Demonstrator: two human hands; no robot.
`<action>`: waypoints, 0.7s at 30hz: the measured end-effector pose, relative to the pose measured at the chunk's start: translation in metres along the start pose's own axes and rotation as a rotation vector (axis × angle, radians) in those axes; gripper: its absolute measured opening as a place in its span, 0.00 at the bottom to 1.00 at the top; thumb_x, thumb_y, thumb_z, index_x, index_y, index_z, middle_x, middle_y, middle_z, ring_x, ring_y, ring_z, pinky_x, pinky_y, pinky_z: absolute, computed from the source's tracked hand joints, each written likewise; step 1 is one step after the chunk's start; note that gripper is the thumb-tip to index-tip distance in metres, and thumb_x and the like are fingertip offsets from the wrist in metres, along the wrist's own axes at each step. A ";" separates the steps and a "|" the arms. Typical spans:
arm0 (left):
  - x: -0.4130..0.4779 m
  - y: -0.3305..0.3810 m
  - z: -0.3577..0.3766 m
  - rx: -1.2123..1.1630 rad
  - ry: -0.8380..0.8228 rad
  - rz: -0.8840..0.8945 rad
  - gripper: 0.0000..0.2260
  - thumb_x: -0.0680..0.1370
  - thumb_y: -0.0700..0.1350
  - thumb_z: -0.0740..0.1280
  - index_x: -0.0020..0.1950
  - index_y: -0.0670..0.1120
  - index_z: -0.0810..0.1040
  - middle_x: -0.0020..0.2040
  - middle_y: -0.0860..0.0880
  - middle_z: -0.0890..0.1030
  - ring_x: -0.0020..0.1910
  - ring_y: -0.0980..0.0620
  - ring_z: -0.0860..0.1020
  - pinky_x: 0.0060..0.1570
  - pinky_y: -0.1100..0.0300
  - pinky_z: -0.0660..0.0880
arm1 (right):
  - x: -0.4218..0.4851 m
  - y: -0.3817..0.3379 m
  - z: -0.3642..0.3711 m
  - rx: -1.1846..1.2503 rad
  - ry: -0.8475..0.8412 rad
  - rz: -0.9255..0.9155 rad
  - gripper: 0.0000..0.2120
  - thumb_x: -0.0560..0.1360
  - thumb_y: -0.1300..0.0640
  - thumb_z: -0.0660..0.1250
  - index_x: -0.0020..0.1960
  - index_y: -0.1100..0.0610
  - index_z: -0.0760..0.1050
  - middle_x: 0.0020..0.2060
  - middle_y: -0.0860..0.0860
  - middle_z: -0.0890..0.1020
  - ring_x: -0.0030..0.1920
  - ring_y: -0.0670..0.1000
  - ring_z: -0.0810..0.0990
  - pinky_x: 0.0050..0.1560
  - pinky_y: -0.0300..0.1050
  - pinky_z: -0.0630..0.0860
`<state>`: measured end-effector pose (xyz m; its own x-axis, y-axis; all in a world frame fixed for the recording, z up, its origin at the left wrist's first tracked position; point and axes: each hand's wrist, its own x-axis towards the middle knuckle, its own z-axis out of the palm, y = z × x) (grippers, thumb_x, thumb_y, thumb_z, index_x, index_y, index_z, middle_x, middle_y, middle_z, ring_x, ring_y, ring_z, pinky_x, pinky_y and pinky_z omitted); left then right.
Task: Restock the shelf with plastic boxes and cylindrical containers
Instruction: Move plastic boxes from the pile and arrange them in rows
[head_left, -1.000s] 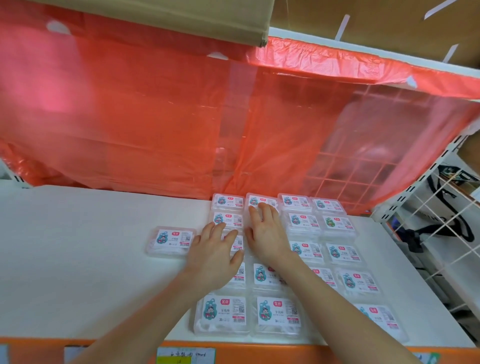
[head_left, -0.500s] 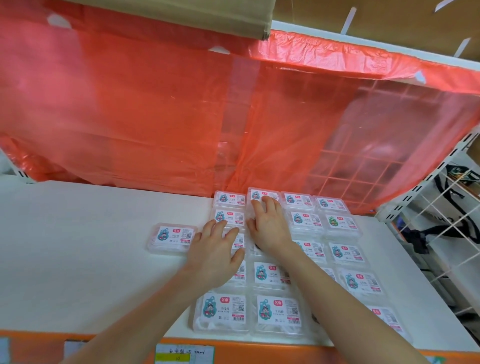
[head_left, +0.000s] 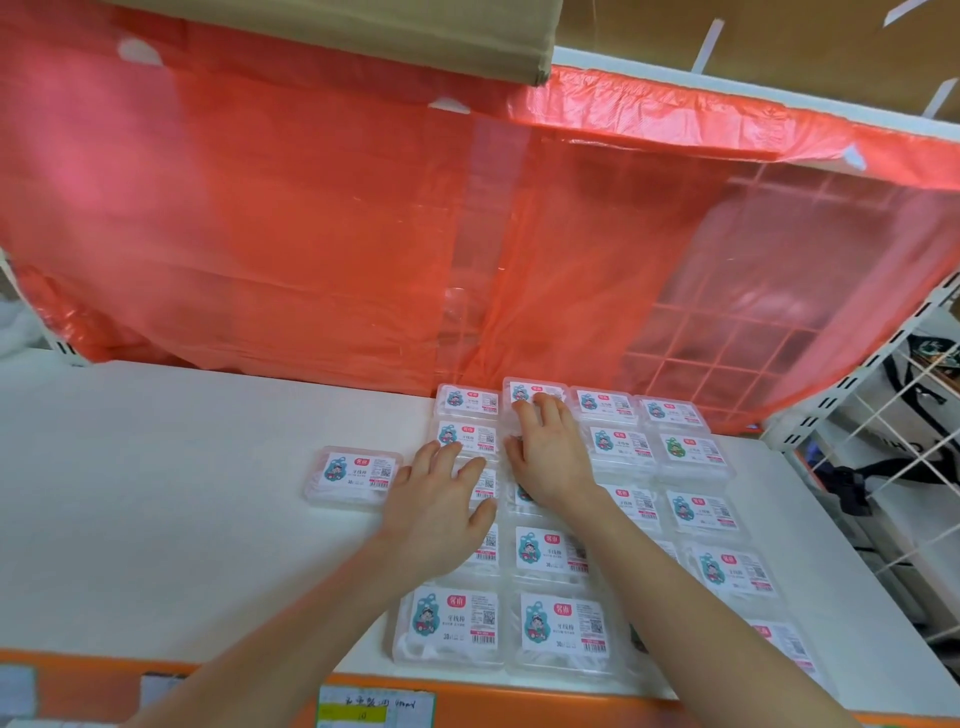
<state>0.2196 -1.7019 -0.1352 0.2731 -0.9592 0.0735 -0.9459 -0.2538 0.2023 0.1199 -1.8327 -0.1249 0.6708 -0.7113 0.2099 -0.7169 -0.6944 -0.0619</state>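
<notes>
Several clear plastic boxes with cartoon labels lie flat in rows on the white shelf (head_left: 156, 493), from its back to its front edge. My left hand (head_left: 439, 506) lies flat with spread fingers on boxes in the leftmost column. My right hand (head_left: 550, 454) presses flat on the second column, fingertips on the rearmost box (head_left: 524, 389), which sits slightly further back than its neighbours. One single box (head_left: 353, 475) lies apart, just left of my left hand. No cylindrical containers are visible.
A red translucent plastic sheet (head_left: 363, 234) hangs behind the shelf over a wire grid. An orange price strip (head_left: 519, 706) with paper labels runs along the front edge. White wire racking (head_left: 883, 415) with a dark bag stands to the right. A cardboard edge (head_left: 415, 41) overhangs above.
My right hand has slid a little toward the back, pushing the second column's rear box further in. My left hand has stayed flat on the left column.
</notes>
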 end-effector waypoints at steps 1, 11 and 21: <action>0.000 0.000 -0.001 0.001 -0.003 0.001 0.24 0.78 0.57 0.52 0.73 0.53 0.58 0.75 0.50 0.56 0.73 0.49 0.50 0.68 0.51 0.57 | 0.000 0.000 0.000 -0.008 0.001 0.000 0.21 0.78 0.53 0.55 0.69 0.58 0.62 0.66 0.56 0.66 0.67 0.55 0.62 0.68 0.48 0.57; -0.004 -0.011 -0.023 -0.026 0.049 -0.046 0.23 0.80 0.55 0.51 0.75 0.51 0.53 0.75 0.49 0.52 0.73 0.50 0.49 0.68 0.51 0.55 | -0.003 -0.003 0.001 -0.002 0.005 0.019 0.21 0.78 0.53 0.54 0.69 0.58 0.62 0.66 0.57 0.66 0.67 0.56 0.61 0.68 0.51 0.57; -0.012 -0.081 -0.043 -0.049 -0.259 -0.215 0.26 0.80 0.57 0.53 0.76 0.53 0.51 0.76 0.50 0.51 0.75 0.47 0.48 0.69 0.48 0.54 | -0.004 -0.005 0.000 -0.042 -0.016 0.043 0.21 0.79 0.52 0.53 0.70 0.58 0.61 0.68 0.57 0.65 0.69 0.56 0.60 0.70 0.51 0.56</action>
<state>0.3007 -1.6645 -0.1106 0.4060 -0.8857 -0.2252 -0.8600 -0.4536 0.2336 0.1209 -1.8261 -0.1249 0.6418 -0.7425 0.1919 -0.7524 -0.6581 -0.0298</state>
